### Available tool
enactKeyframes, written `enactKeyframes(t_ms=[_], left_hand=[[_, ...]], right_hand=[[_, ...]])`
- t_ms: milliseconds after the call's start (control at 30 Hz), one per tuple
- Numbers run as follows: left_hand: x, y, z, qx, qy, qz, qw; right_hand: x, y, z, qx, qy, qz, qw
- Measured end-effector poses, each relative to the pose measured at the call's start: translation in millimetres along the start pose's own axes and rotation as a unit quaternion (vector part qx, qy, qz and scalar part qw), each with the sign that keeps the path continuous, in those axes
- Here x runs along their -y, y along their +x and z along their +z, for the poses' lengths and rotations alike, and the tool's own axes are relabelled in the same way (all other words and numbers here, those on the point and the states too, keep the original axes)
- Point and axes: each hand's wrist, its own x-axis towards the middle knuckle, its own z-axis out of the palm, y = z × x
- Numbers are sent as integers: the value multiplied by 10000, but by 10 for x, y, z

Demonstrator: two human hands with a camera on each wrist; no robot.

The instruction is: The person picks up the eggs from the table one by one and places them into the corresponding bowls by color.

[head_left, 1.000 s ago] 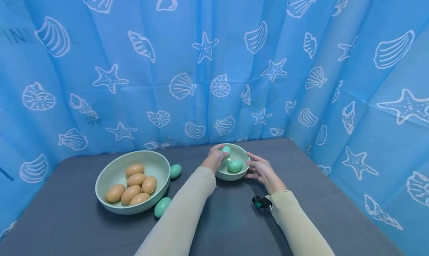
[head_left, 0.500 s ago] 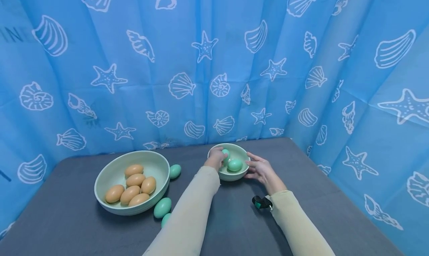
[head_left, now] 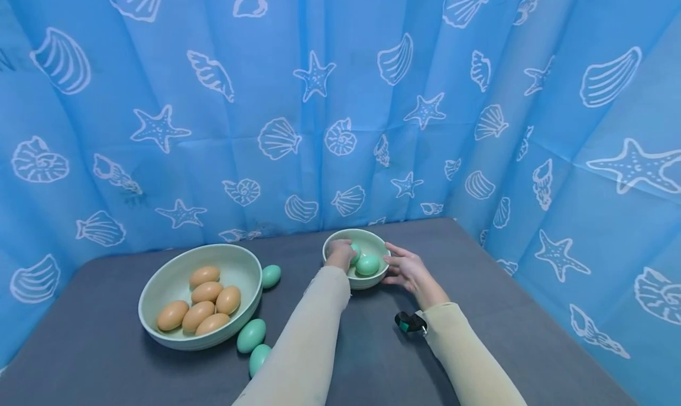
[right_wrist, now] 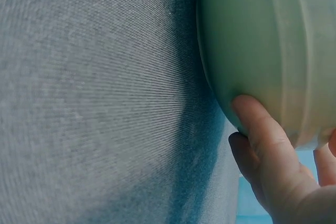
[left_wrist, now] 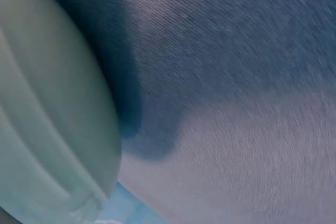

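A small pale green bowl [head_left: 362, 283] stands toward the back of the table, with green eggs inside. My left hand [head_left: 339, 254] reaches over its left rim and holds a green egg [head_left: 354, 253], partly hidden by the fingers. Beside that lies another green egg [head_left: 367, 265]. My right hand [head_left: 408, 271] grips the bowl's right side, one digit at the rim and others against the outer wall. In the right wrist view, a fingertip [right_wrist: 247, 108] presses low on the bowl. The left wrist view shows the bowl's outer side [left_wrist: 58, 87], not the fingers.
A large pale green bowl [head_left: 245, 258] on the left holds several brown eggs [head_left: 197, 316]. Green eggs lie around it: one behind [head_left: 271, 276], one in front [head_left: 251, 335], and one by the left sleeve [head_left: 259, 359]. A blue curtain [head_left: 319, 128] surrounds the grey table [head_left: 383, 359].
My left hand has moved down into the small bowl with the egg. My left forearm has shifted right, uncovering another green egg on the table. The right hand keeps its hold; the head view has shifted slightly.
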Motion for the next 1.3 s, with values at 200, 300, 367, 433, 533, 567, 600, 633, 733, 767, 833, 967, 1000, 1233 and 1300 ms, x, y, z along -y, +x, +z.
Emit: enactKeyframes(t_ms=[200, 300, 367, 433, 533, 567, 600, 633, 733, 767, 833, 967, 1000, 1233, 1300], left_hand=[[-179, -569, -322, 49, 98, 119, 9999], [-340, -1096, -582, 21, -320, 83, 9994], [-403, -1330, -690, 20, -563, 74, 9984], [-415, -1432, -730, 8, -673, 106, 9977], [-410, -1455, -741, 35, -773, 59, 9970], [-406, -1440, -737, 37, -804, 39, 9967], [-399, -1419, -731, 10, -798, 33, 9968], [-399, -1414, -732, -34, -783, 27, 9969], [-401, -1414, -741, -140, -721, 74, 9973], [-407, -1426, -753, -166, -687, 114, 9974], [-421, -1467, -792, -188, -744, 196, 9969], [-450, -1563, -938, 10, -1072, 319, 9937], [-455, -1595, -987, 52, -1167, 349, 9925], [-455, -1839, -1356, 568, -1499, 772, 9840], [-449, -1913, -1459, 737, -1521, 919, 9813]], right_hand=[[7, -17, 24, 99, 38, -22, 9999], [21, -29, 38, 77, 20, 11, 10000], [27, -38, 48, 67, 21, 27, 10000], [31, -42, 60, 87, -3, 26, 10000], [33, -43, 81, 80, 13, 35, 10000], [31, -40, 85, 73, 15, 38, 10000], [28, -38, 89, 65, 20, 41, 10000], [25, -37, 93, 52, 32, 48, 10000], [16, -37, 91, 56, 2, 63, 10000], [11, -36, 86, 62, -9, 53, 10000], [4, -36, 77, 72, -19, 48, 10000], [-6, -32, 51, 100, -7, 13, 9999], [-8, -31, 47, 103, 0, 17, 9999], [13, -14, 12, 25, -107, 52, 9999], [30, -16, 0, 2, -68, 42, 10000]])
